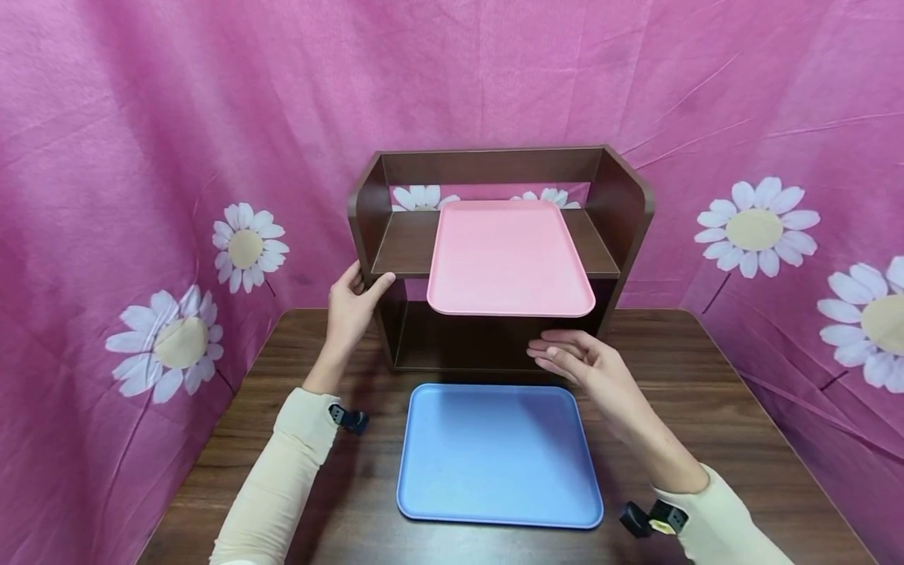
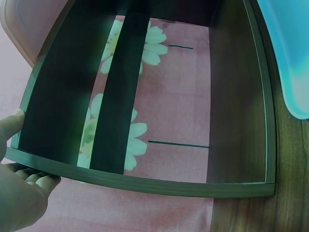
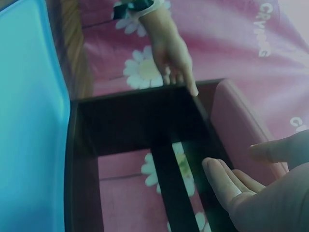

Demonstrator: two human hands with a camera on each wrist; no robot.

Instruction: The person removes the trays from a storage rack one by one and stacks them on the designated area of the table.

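Note:
A dark brown two-tier wooden shelf (image 1: 627,208) stands at the back of the table. My left hand (image 1: 348,314) grips its left side panel, thumb over the front edge at the upper board's level and fingers around the outside, as the left wrist view also shows. The pink tray (image 1: 507,259) lies on the upper board, its near end jutting out past the front. Below that end is my right hand (image 1: 596,373), fingers extended and nothing held. In the right wrist view its thumb and fingers (image 3: 224,181) are spread apart beside the pink tray.
A blue tray (image 1: 497,459) lies flat on the wooden table (image 1: 233,447), just in front of the shelf. The lower compartment (image 1: 466,341) has an open front. Pink cloth with white daisies (image 1: 180,341) hangs behind the table and at both sides.

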